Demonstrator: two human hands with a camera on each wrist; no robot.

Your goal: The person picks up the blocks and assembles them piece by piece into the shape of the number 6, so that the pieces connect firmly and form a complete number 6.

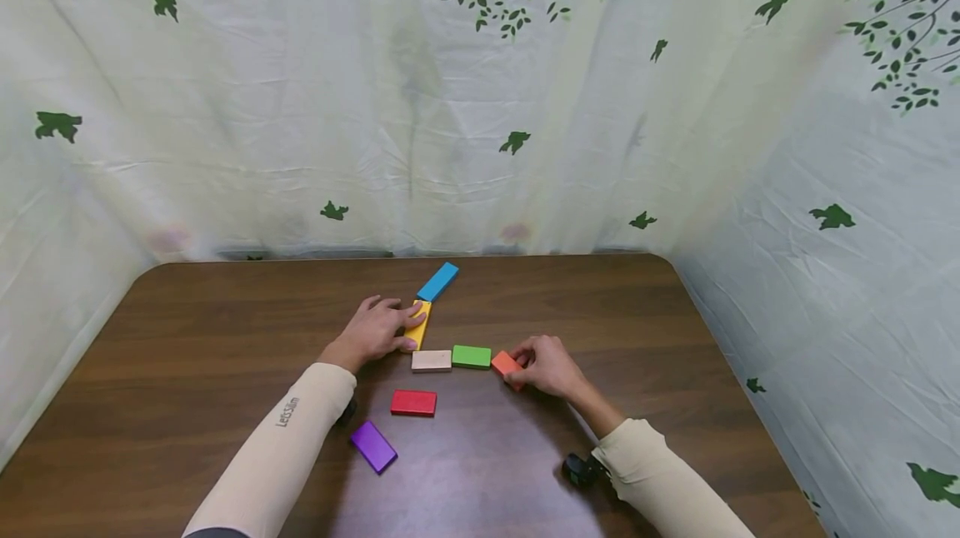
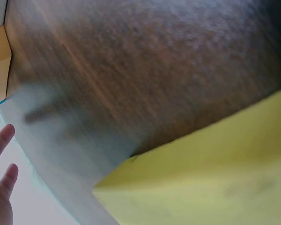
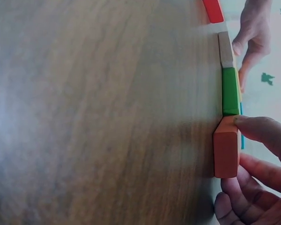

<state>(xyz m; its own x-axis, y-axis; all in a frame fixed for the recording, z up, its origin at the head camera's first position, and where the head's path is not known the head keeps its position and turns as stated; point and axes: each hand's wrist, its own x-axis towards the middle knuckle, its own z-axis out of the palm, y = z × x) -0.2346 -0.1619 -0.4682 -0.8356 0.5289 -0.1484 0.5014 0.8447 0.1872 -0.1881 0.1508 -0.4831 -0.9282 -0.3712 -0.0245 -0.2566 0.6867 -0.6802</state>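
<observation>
My left hand (image 1: 377, 326) is at a yellow block (image 1: 417, 326), thumb near its lower end and fingers across its upper part. A blue block (image 1: 438, 281) lies slanted at the yellow block's far end, and a pale wooden block (image 1: 432, 361) lies at its near end. My right hand (image 1: 550, 366) pinches an orange block (image 3: 226, 149) between thumb and fingers, its corner right at the end of a green block (image 1: 472, 357). The green block adjoins the pale wooden one, so the blocks form a bent line. Spread fingers (image 2: 1, 145) show at the left wrist view's edge.
A red block (image 1: 413, 403) and a tilted purple block (image 1: 373, 447) lie on the brown table (image 1: 225, 330) nearer to me. White curtains (image 1: 420, 146) with green leaf and bird prints stand behind and at both sides. A blurred yellow-green surface (image 2: 215, 183) fills the left wrist view's lower right.
</observation>
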